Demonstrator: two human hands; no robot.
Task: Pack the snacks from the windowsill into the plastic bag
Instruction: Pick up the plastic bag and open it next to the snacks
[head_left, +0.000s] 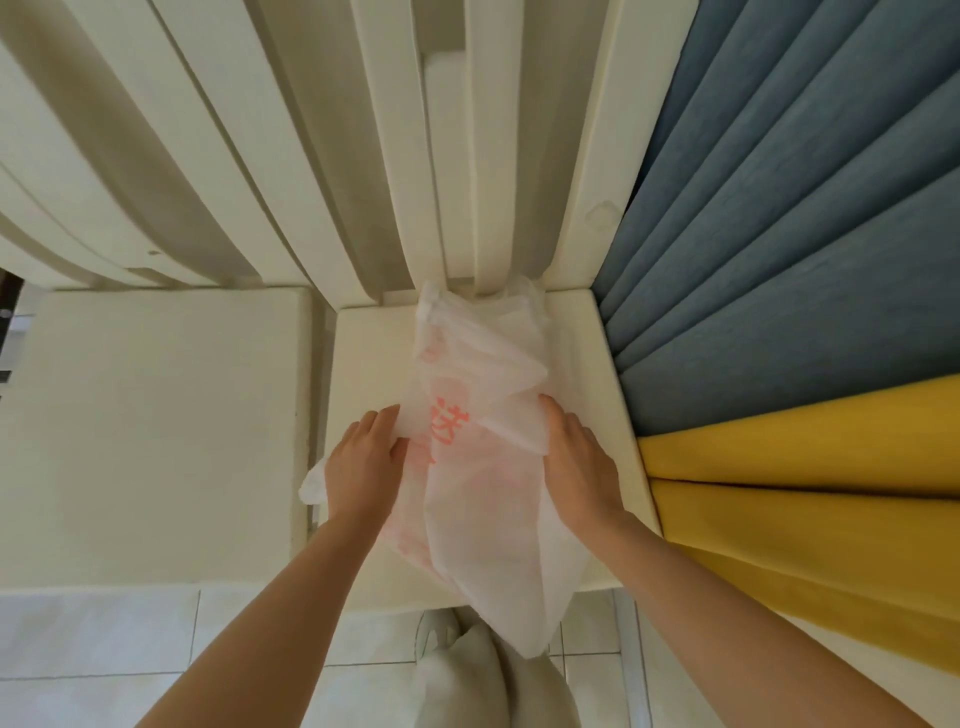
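Item: bag (488, 499) — thin, white, translucent, red print. Lay crumpled on the right section of the windowsill (363, 353), top end against the window frame (415, 156), lower end hanging past the sill's front edge above the floor (104, 649).

Left hand (363, 462): fingers (387, 415) and thumb clamped on the bag's left edge.

Right hand (576, 457): fingers curled over the right edge, gripping the film.

Snacks: none in sight on the sill; whether any sat inside the bag could not be told.

Beside: curtain (779, 260), blue over yellow, at the sill's right end.

Risks, as judged — the film looked flimsy and could tear under a hard pull; the overhanging end might drag the bag off the sill if both grips loosened; a mouth left unopened would let snacks slide off.
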